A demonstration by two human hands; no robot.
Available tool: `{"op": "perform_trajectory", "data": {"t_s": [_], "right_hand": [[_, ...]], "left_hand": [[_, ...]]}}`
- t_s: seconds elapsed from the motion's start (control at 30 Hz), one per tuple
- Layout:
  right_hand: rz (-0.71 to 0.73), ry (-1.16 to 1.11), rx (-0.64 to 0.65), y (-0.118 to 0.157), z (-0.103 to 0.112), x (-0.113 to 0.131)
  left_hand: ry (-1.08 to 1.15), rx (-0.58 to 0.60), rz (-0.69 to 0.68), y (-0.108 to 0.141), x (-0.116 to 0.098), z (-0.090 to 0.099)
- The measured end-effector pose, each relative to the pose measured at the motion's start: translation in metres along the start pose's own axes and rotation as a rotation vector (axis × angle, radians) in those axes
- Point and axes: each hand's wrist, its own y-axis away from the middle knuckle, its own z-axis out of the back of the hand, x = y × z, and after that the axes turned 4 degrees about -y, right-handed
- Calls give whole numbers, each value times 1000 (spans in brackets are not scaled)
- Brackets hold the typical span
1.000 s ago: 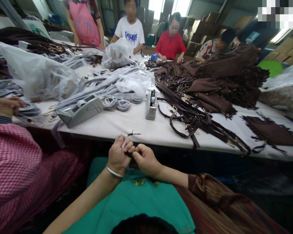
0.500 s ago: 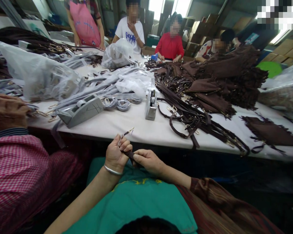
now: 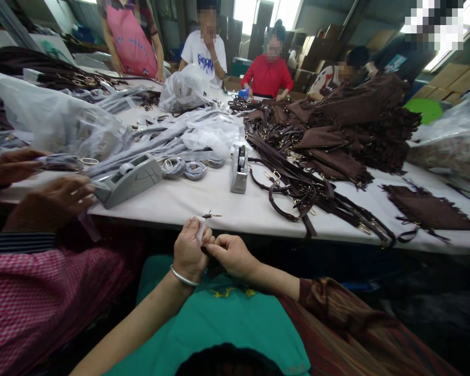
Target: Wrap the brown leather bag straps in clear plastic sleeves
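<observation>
Close to my body, in front of the table edge, my left hand is closed around a dark brown strap. The strap's metal clasp sticks out above the fingers and points right. Between thumb and fingers shows a small whitish strip, its material unclear. Pressed against the left fingers, my right hand pinches the strap lower down, where the fingers hide most of it. Ahead on the table stands a small grey tape dispenser.
A larger tape dispenser sits left, beside a co-worker's hands. Wrapped grey coils and plastic-wrapped straps lie behind it. Brown straps and stacked fringed brown pieces cover the right. Several people stand across the table.
The clasp has swung flatter, and the whitish strip now shows in my left hand. My right hand has moved closer to the left. At left, the co-worker's hands have shifted toward the larger dispenser.
</observation>
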Motion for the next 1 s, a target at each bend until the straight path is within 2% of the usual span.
{"op": "perform_trajectory", "data": {"t_s": [0.13,0.23,0.3,0.4,0.47,0.57,0.77,1.0], "right_hand": [[15,-6,7,-3,0,0],[37,-24,-3,-4,1,0],[13,-121,104,-2,5,0],[-22,-327,348,4,15,-3],[-34,-393,423,8,21,-5],[-53,-382,419,12,25,-6],[-94,-374,268,12,23,-5],[-87,-308,338,16,24,3]], "left_hand": [[6,-8,4,1,0,0],[76,22,66,-2,-5,-2],[114,33,90,-4,-11,-4],[136,17,81,-7,-22,-4],[145,7,85,-7,-26,-3],[155,9,99,-7,-26,0],[115,51,75,-5,-21,1],[64,74,20,-3,-23,0]]}}
